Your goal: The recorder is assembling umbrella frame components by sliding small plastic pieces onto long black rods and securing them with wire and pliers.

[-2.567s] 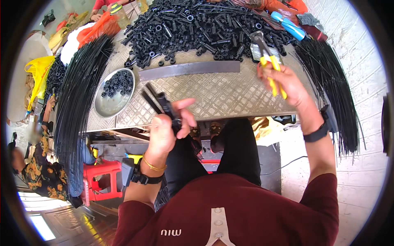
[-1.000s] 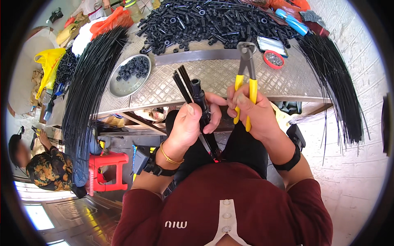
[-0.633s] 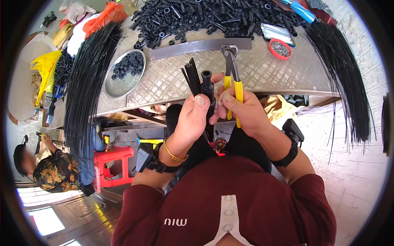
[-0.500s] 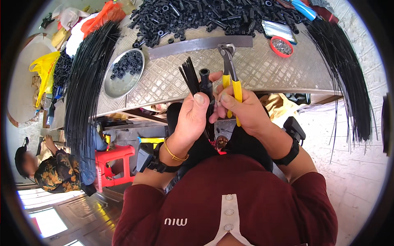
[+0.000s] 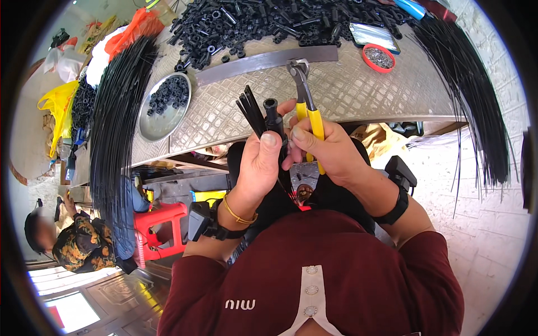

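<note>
Two hands at work, close together over the lap at the table's near edge. The left hand [image 5: 259, 159] is curled closed around one black tube [image 5: 273, 115], its open end up, plus a cluster of thin black rods [image 5: 250, 112], at least three, tips too crowded to count exactly. Right beside it, the right hand [image 5: 328, 148] has its fingers folded about one pair of pliers [image 5: 315, 120], two yellow handles, metal head pointing away over the table [image 5: 218, 112]. Its fingertips meet near the tube; whether they touch it, can't tell.

Out on the table: one metal strip [image 5: 269, 64], one steel bowl [image 5: 148, 130] at left with a heap of small black rings [image 5: 170, 94], too many to count. At right, one red dish [image 5: 379, 70] holding silvery bits, just beside one flat slab [image 5: 374, 38]. One big pile of black parts [image 5: 258, 22] behind. Two hanging bundles of long black wires, one left [image 5: 123, 106], one right [image 5: 465, 95]. One red stool [image 5: 162, 224], lower left, one co-worker [image 5: 81, 246] beyond.
</note>
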Tool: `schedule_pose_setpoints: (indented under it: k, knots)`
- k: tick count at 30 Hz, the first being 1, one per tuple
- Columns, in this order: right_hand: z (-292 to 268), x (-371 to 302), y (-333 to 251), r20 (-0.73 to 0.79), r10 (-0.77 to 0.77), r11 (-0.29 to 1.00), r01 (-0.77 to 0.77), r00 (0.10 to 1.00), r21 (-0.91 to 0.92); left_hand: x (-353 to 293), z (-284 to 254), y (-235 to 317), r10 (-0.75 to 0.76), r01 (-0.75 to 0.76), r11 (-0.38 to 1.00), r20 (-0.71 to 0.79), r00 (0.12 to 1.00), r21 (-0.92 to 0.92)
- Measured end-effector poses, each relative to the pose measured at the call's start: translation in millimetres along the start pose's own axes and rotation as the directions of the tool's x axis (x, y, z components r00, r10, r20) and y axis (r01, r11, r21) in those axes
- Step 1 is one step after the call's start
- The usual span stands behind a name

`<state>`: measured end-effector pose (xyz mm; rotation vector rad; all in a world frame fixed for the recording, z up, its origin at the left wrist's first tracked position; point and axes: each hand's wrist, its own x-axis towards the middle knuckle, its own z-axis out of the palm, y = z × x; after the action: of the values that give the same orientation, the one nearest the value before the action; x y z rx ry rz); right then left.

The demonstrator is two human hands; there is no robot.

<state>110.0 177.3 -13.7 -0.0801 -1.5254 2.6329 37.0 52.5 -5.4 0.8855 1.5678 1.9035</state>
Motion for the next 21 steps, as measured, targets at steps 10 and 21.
schedule_pose_setpoints:
  k: [10, 21]
  knots:
    - [-5.9, 2.6, -5.4, 0.186, -0.252, 0.877, 0.305, 0.950, -0.371, -6.5, -5.4, -14.5, 0.042, -0.039, 0.998, 0.079, 0.996, -0.044]
    - [-11.1, -2.0, -30.7, 0.278, -0.249, 0.540, 0.371, 0.928, -0.756, -12.7, -26.1, -19.0, 0.069, -0.052, 0.978, 0.076, 0.995, -0.200]
